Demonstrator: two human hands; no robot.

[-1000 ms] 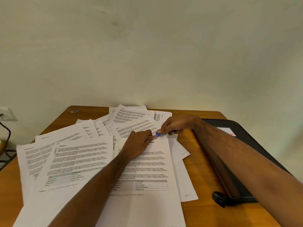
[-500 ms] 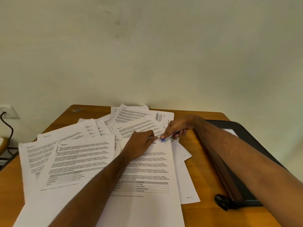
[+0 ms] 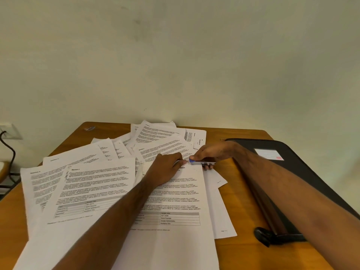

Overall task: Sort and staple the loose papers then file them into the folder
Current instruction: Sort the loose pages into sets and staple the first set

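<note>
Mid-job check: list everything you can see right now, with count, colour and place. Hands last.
Table: one, brown wood, against the wall.
Loose papers: many overlapping sheets, exact count unclear, white with black print, spread over the table's left and middle.
Stapler: one, small, blue and silver, at the top right corner of the front sheet.
Folder: one, black with a pale label, closed flat on the table's right side.
Wall socket: one, white, far left, dark cable plugged in.
Left hand: one, rests on the front sheet's top edge.
Right hand: one, grip round the stapler.
</note>
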